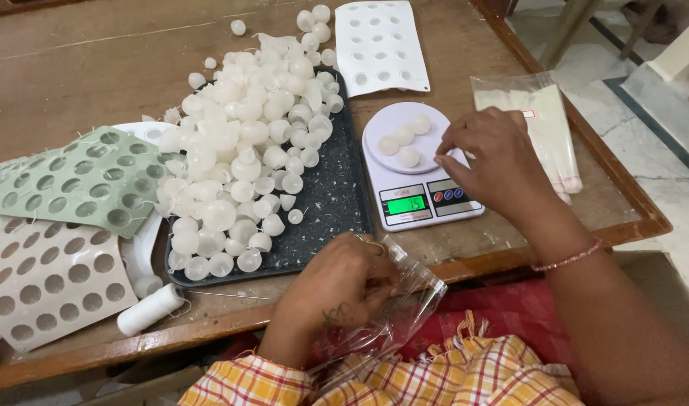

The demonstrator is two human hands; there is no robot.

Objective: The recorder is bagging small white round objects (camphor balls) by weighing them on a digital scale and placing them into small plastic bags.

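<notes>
Closed around a clear plastic bag [405,301], the left hand [337,289] rests at the table edge [465,259]; the right hand [495,162] hovers, fingers pinched, beside the kitchen scale [416,199] holding four white balls [405,143].

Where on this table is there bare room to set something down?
Bare wood lies at the far left, beyond the green mould and the white balls, and between the scale and the bag stack. The dark tray and left edge are crowded.

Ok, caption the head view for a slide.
Right hand over white balls on a kitchen scale; left hand holds a clear bag.
</notes>
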